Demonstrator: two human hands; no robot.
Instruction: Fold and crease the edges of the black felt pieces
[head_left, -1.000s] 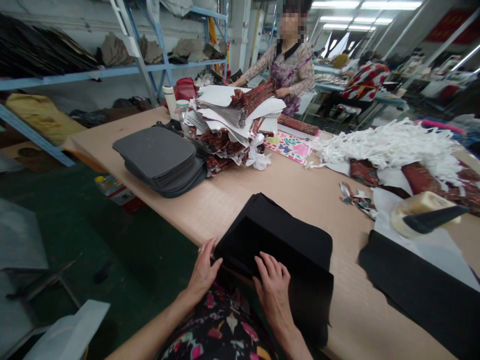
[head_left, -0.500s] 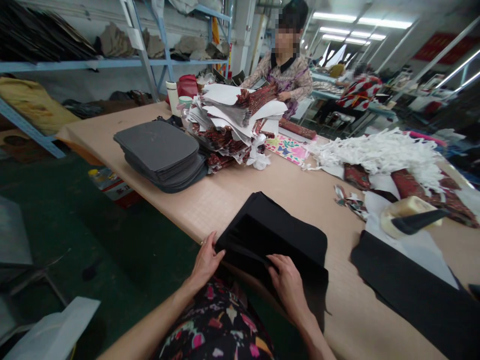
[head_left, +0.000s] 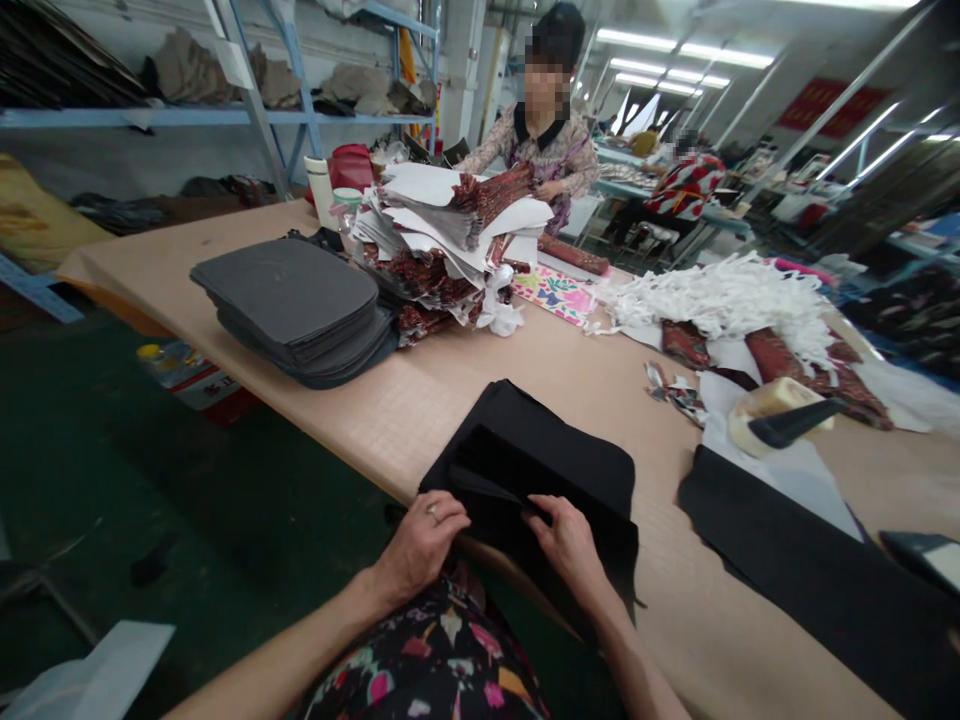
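Observation:
In front of me at the table's near edge lies a stack of black fabric pieces (head_left: 562, 440), its near part hanging over the edge. My right hand (head_left: 568, 540) pinches a raised fold of the top black piece between thumb and fingers. At the stack's near left corner my left hand (head_left: 431, 535), with a ring on one finger, has its fingers curled closed on the edge of the black fabric. Part of the fabric under both hands is hidden. Farther left rests a thick pile of dark grey rounded panels (head_left: 289, 290).
Behind the grey pile stand bundled white and red-brown pieces (head_left: 450, 235), beside a co-worker (head_left: 540, 150). White strips (head_left: 720, 300) heap at the right. A tape roll (head_left: 780, 415) and a long black fabric piece (head_left: 810, 570) lie on the brown table (head_left: 420, 410).
My left hand has shifted right along the fabric's near edge and its fingers have closed. The fold at my right hand now stands more raised. The view has turned slightly right.

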